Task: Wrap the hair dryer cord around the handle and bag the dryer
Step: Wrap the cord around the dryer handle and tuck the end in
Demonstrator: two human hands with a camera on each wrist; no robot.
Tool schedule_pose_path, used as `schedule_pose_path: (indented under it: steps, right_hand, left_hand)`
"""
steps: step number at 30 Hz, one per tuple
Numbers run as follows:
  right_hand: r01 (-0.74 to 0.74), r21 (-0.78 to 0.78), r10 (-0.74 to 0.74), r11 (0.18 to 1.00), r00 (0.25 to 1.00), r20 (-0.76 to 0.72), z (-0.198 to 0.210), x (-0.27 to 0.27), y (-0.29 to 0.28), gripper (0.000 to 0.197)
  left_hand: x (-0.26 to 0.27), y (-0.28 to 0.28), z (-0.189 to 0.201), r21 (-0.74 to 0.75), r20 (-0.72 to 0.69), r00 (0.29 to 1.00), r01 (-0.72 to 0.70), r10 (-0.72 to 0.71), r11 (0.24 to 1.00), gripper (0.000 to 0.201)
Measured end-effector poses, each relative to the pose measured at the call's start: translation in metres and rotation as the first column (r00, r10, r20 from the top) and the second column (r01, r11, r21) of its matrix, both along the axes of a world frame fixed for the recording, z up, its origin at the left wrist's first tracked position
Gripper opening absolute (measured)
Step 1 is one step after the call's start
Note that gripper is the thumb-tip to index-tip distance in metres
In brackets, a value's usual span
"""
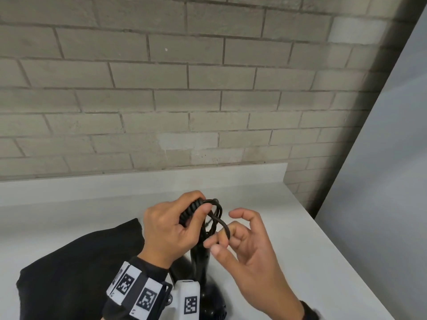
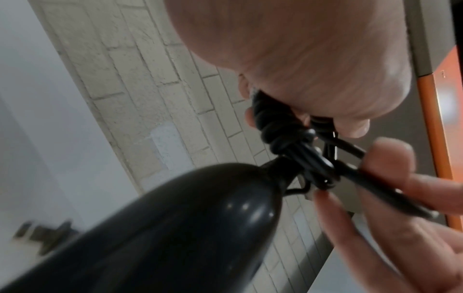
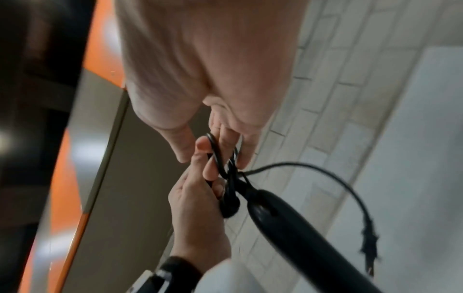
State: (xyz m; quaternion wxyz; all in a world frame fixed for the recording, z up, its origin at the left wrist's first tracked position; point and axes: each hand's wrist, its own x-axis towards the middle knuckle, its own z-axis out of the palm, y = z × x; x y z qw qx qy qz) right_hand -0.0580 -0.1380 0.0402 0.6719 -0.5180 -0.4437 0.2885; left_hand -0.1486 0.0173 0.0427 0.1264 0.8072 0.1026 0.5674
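The black hair dryer (image 1: pixel 200 262) stands with its handle pointing up over the white counter (image 1: pixel 288 239), its body low by my left wrist. My left hand (image 1: pixel 175 229) grips a tight bundle of cord coils (image 1: pixel 190 211) at the top end of the handle. My right hand (image 1: pixel 240 236) pinches a loop of the black cord (image 1: pixel 223 225) just right of the coils. The left wrist view shows the coils (image 2: pixel 273 126) above the glossy dryer body (image 2: pixel 175 228). In the right wrist view the loose cord end (image 3: pixel 350 188) arcs away to the plug (image 3: pixel 368 245). The black bag (image 1: pixel 80 262) lies flat on the left.
A grey brick wall (image 1: pixel 184 88) rises behind the counter's low back ledge. A pale wall panel (image 1: pixel 381 181) borders the counter on the right. The counter's right edge runs diagonally toward the lower right.
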Motion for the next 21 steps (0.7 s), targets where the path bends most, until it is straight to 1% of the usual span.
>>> schedule_pose_path:
  steps: [2, 3, 4, 5, 6, 7, 9, 11, 13, 15, 17, 18, 19, 20, 21]
  right_hand:
    - [0.062, -0.066, -0.054, 0.996, 0.991, 0.123, 0.007, 0.001, -0.001, 0.045]
    - [0.076, -0.114, -0.056, 0.990, 0.984, 0.170, 0.012, 0.004, -0.003, 0.042]
    - [0.070, -0.164, -0.037, 0.984, 0.981, 0.192, 0.016, 0.007, -0.003, 0.037]
    - [0.045, -0.215, -0.007, 0.976, 0.984, 0.177, 0.018, 0.010, -0.004, 0.031]
    - [0.014, -0.247, 0.020, 0.969, 0.991, 0.133, 0.019, 0.013, -0.006, 0.025]
    - [-0.016, -0.246, 0.035, 0.969, 0.997, 0.075, 0.018, 0.016, -0.007, 0.021]
    - [-0.056, -0.195, 0.058, 0.979, 0.998, 0.005, 0.013, 0.020, -0.012, 0.017]
    - [-0.065, -0.123, 0.066, 0.990, 0.998, 0.000, 0.000, 0.020, -0.016, 0.019]
    - [-0.100, -0.048, 0.095, 0.994, 0.991, -0.096, -0.017, 0.017, -0.018, 0.023]
    - [-0.172, 0.063, 0.181, 0.983, 0.958, -0.221, -0.032, 0.012, -0.019, 0.030]
    - [-0.234, 0.150, 0.273, 0.961, 0.891, -0.363, -0.036, 0.011, -0.019, 0.034]
    - [-0.254, 0.140, 0.290, 0.957, 0.855, -0.429, -0.032, 0.013, -0.021, 0.037]
    - [-0.270, 0.075, 0.272, 0.960, 0.833, -0.481, -0.027, 0.017, -0.024, 0.041]
    - [-0.293, -0.030, 0.239, 0.956, 0.833, -0.500, -0.022, 0.023, -0.026, 0.042]
    - [-0.312, -0.142, 0.211, 0.940, 0.853, -0.477, -0.016, 0.028, -0.030, 0.040]
  left_hand:
    - [0.000, 0.001, 0.002, 0.015, 0.010, 1.000, -0.016, 0.015, 1.000, 0.018]
    - [0.001, 0.002, 0.002, 0.020, 0.012, 1.000, -0.017, 0.017, 1.000, 0.018]
    - [0.001, 0.002, 0.002, 0.023, 0.011, 1.000, -0.021, 0.020, 1.000, 0.018]
    - [0.000, 0.002, 0.002, 0.020, 0.007, 1.000, -0.022, 0.022, 1.000, 0.019]
    - [0.000, 0.002, 0.002, 0.007, 0.006, 1.000, -0.019, 0.019, 1.000, 0.020]
    - [-0.001, 0.003, 0.002, -0.016, 0.007, 1.000, -0.014, 0.014, 1.000, 0.020]
    - [-0.003, 0.004, -0.001, -0.072, 0.016, 1.000, -0.003, 0.005, 0.997, 0.021]
    - [-0.005, 0.005, -0.003, -0.102, 0.023, 1.000, -0.001, 0.003, 0.995, 0.024]
    - [-0.006, 0.005, -0.004, -0.106, 0.020, 1.000, 0.012, -0.010, 0.994, 0.024]
    - [-0.004, 0.004, -0.004, -0.106, 0.012, 0.999, 0.031, -0.030, 0.994, 0.022]
    - [-0.003, 0.003, -0.004, -0.111, 0.010, 0.999, 0.040, -0.039, 0.993, 0.022]
    - [-0.002, 0.003, -0.005, -0.112, 0.011, 0.999, 0.044, -0.043, 0.993, 0.022]
    - [-0.002, 0.003, -0.005, -0.114, 0.012, 0.999, 0.048, -0.047, 0.992, 0.022]
    - [-0.002, 0.004, -0.005, -0.116, 0.013, 0.999, 0.053, -0.052, 0.992, 0.021]
    - [-0.002, 0.004, -0.006, -0.118, 0.013, 0.998, 0.061, -0.060, 0.991, 0.021]
